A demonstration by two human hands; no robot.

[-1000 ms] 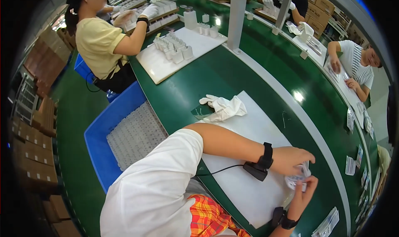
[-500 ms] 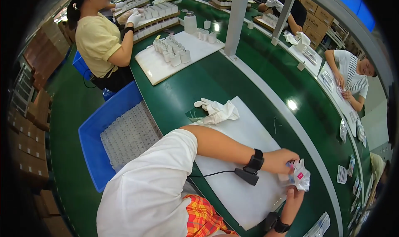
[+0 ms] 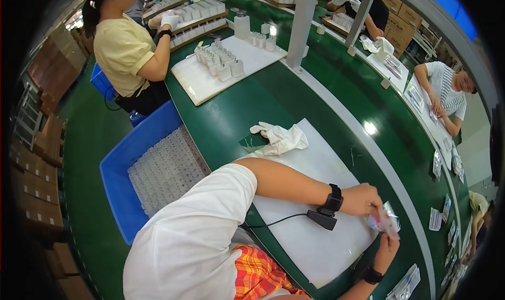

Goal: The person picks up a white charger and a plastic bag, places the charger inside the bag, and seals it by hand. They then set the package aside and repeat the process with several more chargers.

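Note:
My left hand (image 3: 361, 199) reaches across the white board from the left, fingers bent down and closed at the upper edge of a small shiny clear plastic packet (image 3: 390, 222). From below, my right hand (image 3: 387, 248) grips the packet's lower edge between thumb and fingers. The packet has a pinkish patch and stands beyond the right edge of the white board (image 3: 300, 237). What lies inside it is too blurred to tell. A black strap with a small dark device (image 3: 322, 219) and cable sits on my left wrist.
White gloves (image 3: 284, 139) lie on the board's far end. A blue crate (image 3: 118, 187) of translucent parts stands left of the green table. Flat packets (image 3: 405, 284) lie at the lower right. A grey rail (image 3: 363, 137) curves past the board. Co-workers sit and stand around.
The packet has turned and tilted between my hands, its pink mark now less plain. My right hand has shifted slightly up and right, and the left fingers have moved over the packet's top.

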